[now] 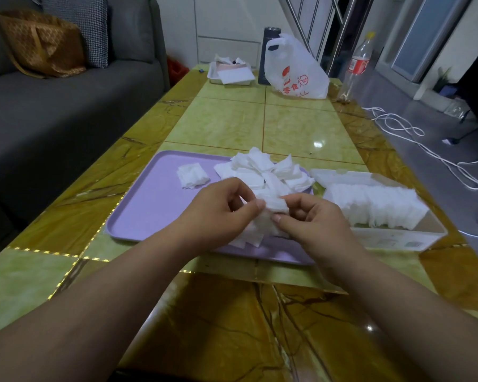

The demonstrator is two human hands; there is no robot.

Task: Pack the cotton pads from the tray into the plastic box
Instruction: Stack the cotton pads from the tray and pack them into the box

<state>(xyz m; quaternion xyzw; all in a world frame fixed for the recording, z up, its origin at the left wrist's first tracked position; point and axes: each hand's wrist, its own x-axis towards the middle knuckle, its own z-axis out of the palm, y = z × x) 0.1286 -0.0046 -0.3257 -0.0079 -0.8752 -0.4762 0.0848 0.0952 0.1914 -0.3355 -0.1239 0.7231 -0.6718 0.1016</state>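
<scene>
Nearest the camera, two bare forearms reached over the worktop (232, 119) toward the purple tray (155, 205). Above the tray's near edge the left hand (221, 213) and the right hand (312, 224) met. Each grip was narrow, thumb and forefinger pinching the same small stack of cotton pads (276, 205) from opposite sides, with the other fingers curled. A few loose pads lay on the tray just beneath the hands.

Just right of the tray stood the clear plastic box (392, 238), open on top, with a row of pads (375, 205) standing on edge inside and filling most of it.

Toward the tray's far right corner sat a loose heap of pads (265, 169), some spilling over the rim. A little bundle of pads (192, 175) lay apart from it, nearer the tray's far left.

Well beyond the tray, at the worktop's far end, were a white tub (231, 73) holding papers, a dark flask (271, 51), a white carrier bag (295, 70) with red print and a clear bottle (356, 64) with a red label. Left of the tray ran a grey sofa (66, 106) carrying a brown bag (42, 42). Right of the tray, a white cable (425, 150) trailed across the floor.
</scene>
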